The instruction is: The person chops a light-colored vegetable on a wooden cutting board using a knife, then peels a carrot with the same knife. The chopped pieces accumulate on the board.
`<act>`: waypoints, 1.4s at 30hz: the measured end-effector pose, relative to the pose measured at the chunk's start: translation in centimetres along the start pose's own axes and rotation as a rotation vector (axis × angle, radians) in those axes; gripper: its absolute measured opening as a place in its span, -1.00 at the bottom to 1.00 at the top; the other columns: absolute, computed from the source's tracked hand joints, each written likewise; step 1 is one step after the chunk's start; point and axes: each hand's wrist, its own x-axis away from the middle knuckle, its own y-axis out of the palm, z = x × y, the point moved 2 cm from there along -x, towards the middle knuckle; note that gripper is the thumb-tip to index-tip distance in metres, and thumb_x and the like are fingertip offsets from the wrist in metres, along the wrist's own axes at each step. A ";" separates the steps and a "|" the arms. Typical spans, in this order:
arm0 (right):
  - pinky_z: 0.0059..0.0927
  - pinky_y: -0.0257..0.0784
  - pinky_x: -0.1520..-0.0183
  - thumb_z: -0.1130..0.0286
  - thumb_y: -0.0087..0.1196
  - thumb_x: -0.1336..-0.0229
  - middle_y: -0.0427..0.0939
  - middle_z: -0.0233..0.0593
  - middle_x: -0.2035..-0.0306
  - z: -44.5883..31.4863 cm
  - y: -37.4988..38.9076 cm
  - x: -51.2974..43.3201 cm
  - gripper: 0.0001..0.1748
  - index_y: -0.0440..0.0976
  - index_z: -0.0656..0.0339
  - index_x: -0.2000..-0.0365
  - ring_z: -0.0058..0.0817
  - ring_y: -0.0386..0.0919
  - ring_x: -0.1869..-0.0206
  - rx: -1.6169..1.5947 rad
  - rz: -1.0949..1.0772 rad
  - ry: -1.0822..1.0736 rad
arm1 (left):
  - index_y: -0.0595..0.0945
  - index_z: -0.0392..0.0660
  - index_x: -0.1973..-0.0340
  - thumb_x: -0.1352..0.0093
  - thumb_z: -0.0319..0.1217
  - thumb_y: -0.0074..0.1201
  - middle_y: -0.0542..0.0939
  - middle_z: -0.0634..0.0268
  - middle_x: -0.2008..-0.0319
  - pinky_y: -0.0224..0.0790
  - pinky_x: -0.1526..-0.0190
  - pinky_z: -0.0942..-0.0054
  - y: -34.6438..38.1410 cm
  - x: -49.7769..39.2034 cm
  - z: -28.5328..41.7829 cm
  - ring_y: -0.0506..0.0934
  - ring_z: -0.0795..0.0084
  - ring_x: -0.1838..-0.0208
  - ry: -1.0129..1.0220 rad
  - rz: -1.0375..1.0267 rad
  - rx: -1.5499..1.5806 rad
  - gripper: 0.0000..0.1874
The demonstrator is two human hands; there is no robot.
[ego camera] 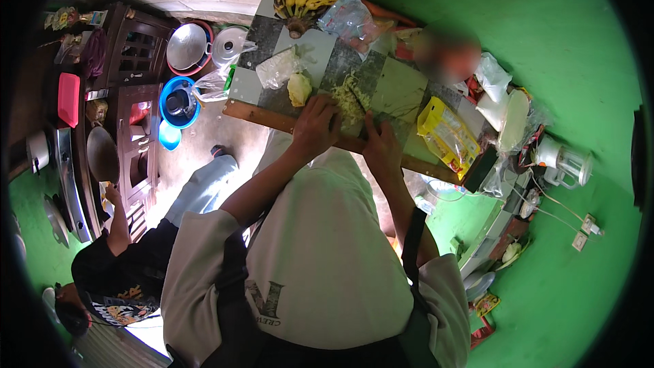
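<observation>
My left hand (318, 121) rests at the front edge of the checkered table (306, 56), its fingers curled down beside a heap of pale shredded vegetable (352, 94), which looks like cabbage. Whether anything lies under those fingers is hidden. From the fingers of my right hand (383, 140) a thin dark knife blade (359, 100) reaches into the shreds; the handle is covered by the hand. Just left of my left hand sits a pale yellow cabbage chunk (299, 89). Behind it lies a clear plastic bag (277, 67) with whitish contents.
Bananas (304, 0) and a plastic bag (350, 18) lie at the back. A yellow packet (447, 135) is on the right, near a blender (564, 161). Basins (180, 102) stand on the floor at left. Another person (127, 266) holds something near a wok (103, 156).
</observation>
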 end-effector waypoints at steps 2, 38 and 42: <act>-0.06 0.59 0.23 0.57 0.18 0.00 0.44 -0.06 0.15 -0.3 -0.1 -0.3 -0.22 0.46 0.14 -0.33 -0.03 0.58 0.15 0.008 0.027 -0.003 | 0.65 -0.25 0.24 -0.22 -0.63 0.33 0.62 0.07 0.09 0.52 -0.08 0.11 0.1 -0.5 0.0 0.60 -0.02 -0.08 0.002 -0.009 -0.009 -0.79; 0.04 0.64 0.22 0.39 0.17 -0.24 0.57 -0.04 0.17 -0.7 -2.9 -0.5 -0.31 0.41 -0.07 -0.40 0.08 0.68 0.26 -0.066 -0.205 0.099 | 0.38 -0.29 -0.44 -0.47 -0.53 0.13 0.37 -0.16 -0.48 0.13 -0.56 -0.04 1.2 -0.8 -0.4 0.22 -0.18 -0.61 -0.087 -0.210 -0.035 -0.39; 0.04 0.64 0.24 0.39 0.18 -0.23 0.57 -0.07 0.18 -0.3 -2.3 0.0 -0.25 0.35 -0.09 -0.45 0.06 0.68 0.30 -0.104 -0.169 0.073 | 0.40 -0.30 -0.43 -0.48 -0.55 0.12 0.41 -0.15 -0.45 0.20 -0.53 -0.02 0.8 -0.3 0.3 0.31 -0.16 -0.56 -0.099 -0.185 -0.033 -0.40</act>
